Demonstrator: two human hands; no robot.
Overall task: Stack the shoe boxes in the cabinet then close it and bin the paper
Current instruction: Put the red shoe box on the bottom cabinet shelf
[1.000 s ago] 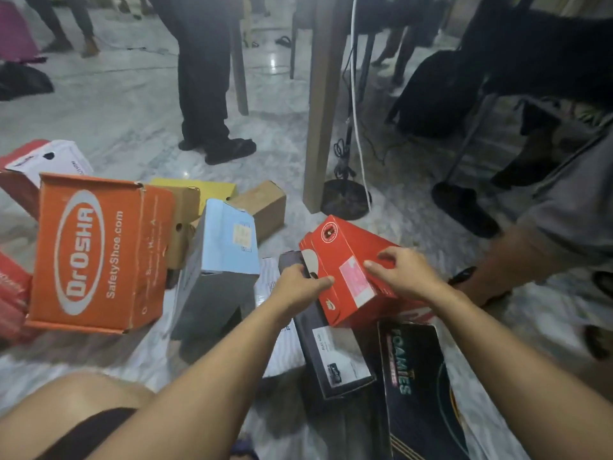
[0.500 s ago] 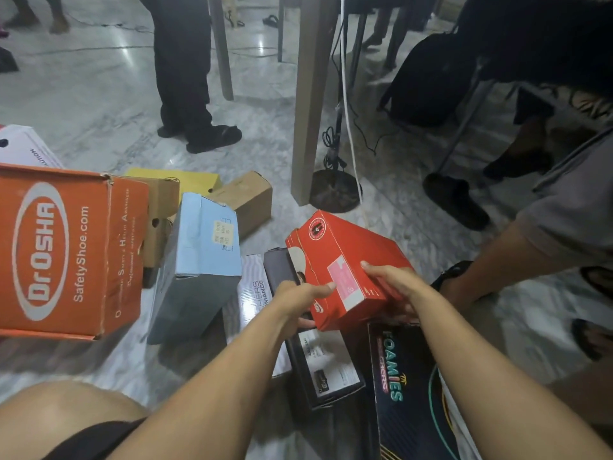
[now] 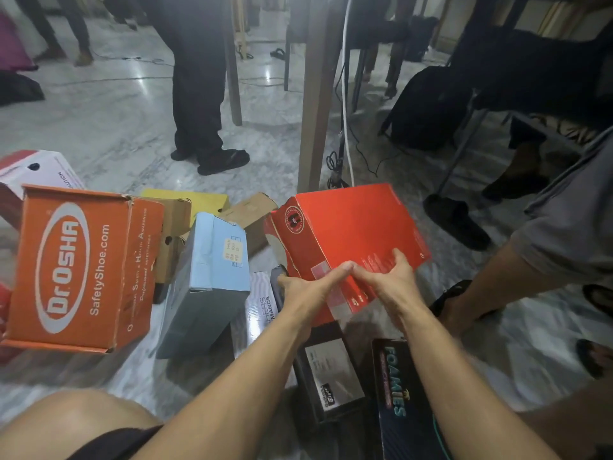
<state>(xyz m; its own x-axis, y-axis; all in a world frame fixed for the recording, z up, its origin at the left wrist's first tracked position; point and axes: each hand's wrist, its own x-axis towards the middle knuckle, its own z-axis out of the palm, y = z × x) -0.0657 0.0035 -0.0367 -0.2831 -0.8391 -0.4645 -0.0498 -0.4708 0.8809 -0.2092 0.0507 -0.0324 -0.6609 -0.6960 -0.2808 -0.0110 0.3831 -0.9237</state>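
A person sitting on the marble floor [image 3: 109, 121] lifts a red shoe box [image 3: 351, 234] w/ both hands, tilted, clear of the pile. Left hand [image 3: 311, 287] grips the box's near lower edge, thumb under and fingers up on its face; right hand [image 3: 391, 277] grasps the same face just beside it, fingertips of the two hands meeting at the label. Below the red box lie a black box [image 3: 331, 376] w/ a white label and a dark "Foamies" box [image 3: 404, 406], both flat on the floor. To the left stands a light-blue box [image 3: 212, 267] on end, leaning; further left an orange "Dr Osha" box [image 3: 79, 270], tilted, near the frame edge. Behind them: a yellow box [image 3: 195, 200], a brown carton [image 3: 255, 214], a white box [image 3: 36, 171]. A second person's arm [image 3: 497, 283] reaches to the floor at right. Standing legs in dark trousers [image 3: 195, 94] and a wooden post [image 3: 318, 94] fill the background.
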